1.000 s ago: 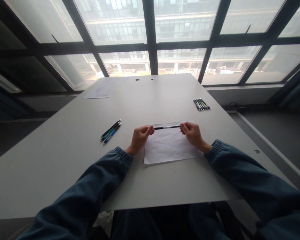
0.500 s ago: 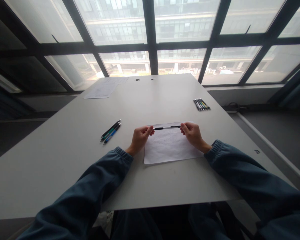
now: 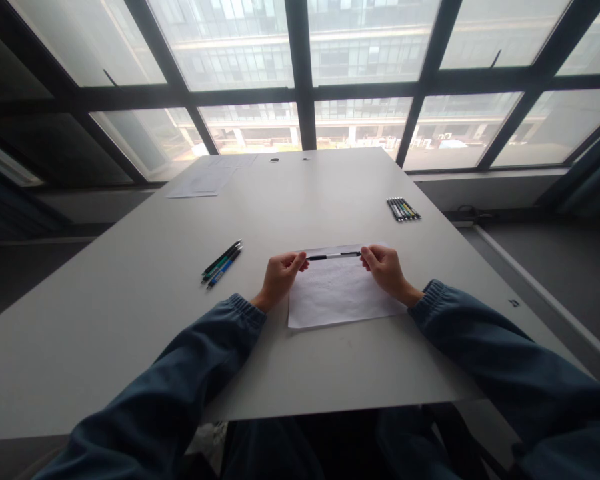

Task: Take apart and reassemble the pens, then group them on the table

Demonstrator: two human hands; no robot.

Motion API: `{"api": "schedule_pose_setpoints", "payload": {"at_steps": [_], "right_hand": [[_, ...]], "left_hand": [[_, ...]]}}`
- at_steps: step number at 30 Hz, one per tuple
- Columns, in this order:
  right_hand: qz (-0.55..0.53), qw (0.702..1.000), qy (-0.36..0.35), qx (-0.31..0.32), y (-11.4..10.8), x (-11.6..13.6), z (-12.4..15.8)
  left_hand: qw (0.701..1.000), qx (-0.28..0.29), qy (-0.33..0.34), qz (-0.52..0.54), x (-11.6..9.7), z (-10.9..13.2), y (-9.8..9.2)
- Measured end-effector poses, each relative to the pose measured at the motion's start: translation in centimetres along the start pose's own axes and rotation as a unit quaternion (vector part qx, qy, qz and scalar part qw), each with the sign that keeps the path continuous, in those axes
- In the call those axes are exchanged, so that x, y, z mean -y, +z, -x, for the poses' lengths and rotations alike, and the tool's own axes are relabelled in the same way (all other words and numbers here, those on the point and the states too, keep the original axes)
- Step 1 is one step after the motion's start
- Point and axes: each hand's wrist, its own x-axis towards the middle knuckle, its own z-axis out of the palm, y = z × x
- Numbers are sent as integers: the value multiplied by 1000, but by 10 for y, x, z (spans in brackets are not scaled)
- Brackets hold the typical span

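Observation:
A pen (image 3: pixel 334 256) with a black grip, a pale barrel and a dark clip is held level between my two hands, above the far part of a white paper sheet (image 3: pixel 343 293). My left hand (image 3: pixel 283 272) pinches its left end between thumb and fingers. At the other end, by the clip, my right hand (image 3: pixel 384 267) grips it the same way. To the left of my left hand, a small group of pens (image 3: pixel 222 264), black, green and blue, lies slanted on the white table (image 3: pixel 130 320).
Several pens (image 3: pixel 403 209) lie side by side in a row at the right edge of the table. More paper sheets (image 3: pixel 203 179) rest at the far left corner. Large framed windows (image 3: pixel 250 127) stand beyond the table's far edge.
The pen has turned slightly about its length, so its clip and pale barrel show differently. Both hands stay in the same place.

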Motion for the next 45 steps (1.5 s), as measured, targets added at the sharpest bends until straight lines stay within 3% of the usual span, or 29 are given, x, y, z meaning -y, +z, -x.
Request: {"api": "schedule_pose_setpoints", "payload": {"at_steps": [25, 41, 45], "right_hand": [[28, 1000, -12, 6, 0, 5, 1], [-154, 984, 65, 66, 2, 1, 0], [-138, 985, 51, 93, 3, 1, 1]], "left_hand": [[1000, 5, 1, -2, 2, 0, -1], [998, -18, 52, -28, 2, 0, -1], [998, -11, 56, -18, 2, 1, 0]]}}
